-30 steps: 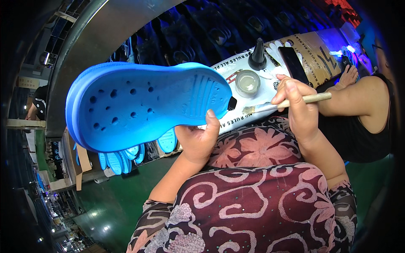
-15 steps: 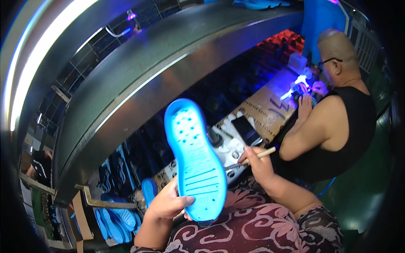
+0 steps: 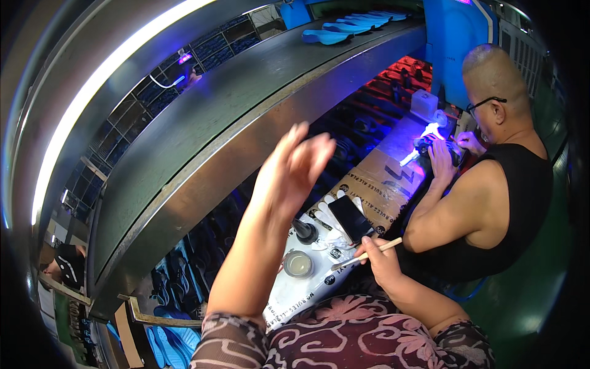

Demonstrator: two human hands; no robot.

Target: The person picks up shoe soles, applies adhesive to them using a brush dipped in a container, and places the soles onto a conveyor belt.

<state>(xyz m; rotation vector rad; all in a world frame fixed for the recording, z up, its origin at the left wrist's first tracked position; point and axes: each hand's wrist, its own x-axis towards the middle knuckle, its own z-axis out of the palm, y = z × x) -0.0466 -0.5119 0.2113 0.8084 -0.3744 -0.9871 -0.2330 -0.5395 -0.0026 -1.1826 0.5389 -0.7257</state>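
The brush (image 3: 351, 261) was gripped in the right hand (image 3: 381, 261), long axis running from bristles at near left to handle end at far right. The jar (image 3: 298, 264) stood just left of the bristles, with no visible obstruction between. The left hand (image 3: 294, 169), open and apparently empty, was farther off, at far left. Beyond the jar stood a black bottle (image 3: 305, 231); a phone (image 3: 350, 219) lay to the bottle's right.

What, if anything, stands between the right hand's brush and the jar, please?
Nothing visible does: between the brush, held in the right hand, and the jar, only the white sheet shows. The black bottle stands beyond the jar, off that line.
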